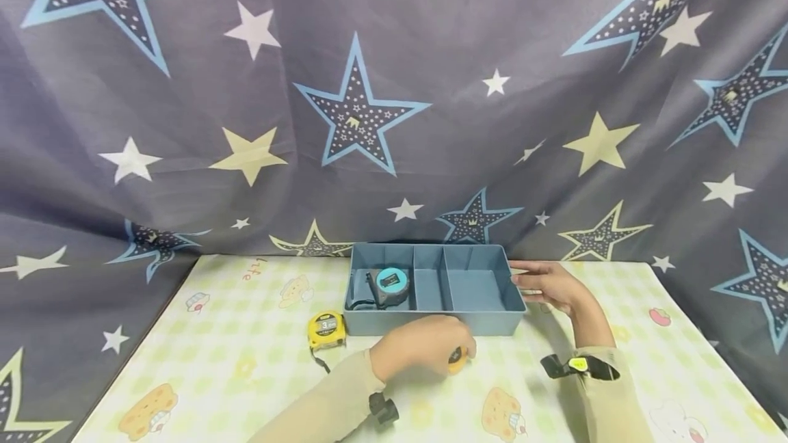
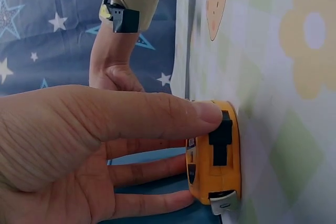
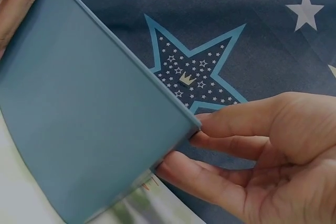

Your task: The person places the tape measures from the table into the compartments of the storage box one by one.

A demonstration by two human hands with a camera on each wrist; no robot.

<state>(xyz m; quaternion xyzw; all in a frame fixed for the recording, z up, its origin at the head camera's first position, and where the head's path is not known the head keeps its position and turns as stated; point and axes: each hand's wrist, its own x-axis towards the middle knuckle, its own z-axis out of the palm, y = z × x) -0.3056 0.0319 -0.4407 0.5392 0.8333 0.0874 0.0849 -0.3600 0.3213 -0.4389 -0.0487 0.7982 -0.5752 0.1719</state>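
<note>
My left hand (image 1: 425,344) grips an orange tape measure (image 2: 215,156) just in front of the blue-grey divided box (image 1: 394,323). In the left wrist view, the thumb lies on the tape measure's edge near its black button, and the fingers reach its other side. My right hand (image 1: 550,286) touches the box's right end with its fingertips, as the right wrist view also shows. A black tape measure with a turquoise face (image 1: 392,282) lies in the box's left compartment. To the left of the box, a yellow tape measure (image 1: 327,330) stands on the table.
A patterned cloth (image 1: 203,354) covers the table. Behind it hangs a dark curtain with stars (image 1: 443,156), close to the back of the box. Dividers (image 1: 447,282) split the box into compartments. Each wrist wears a band with a small black device (image 1: 384,409).
</note>
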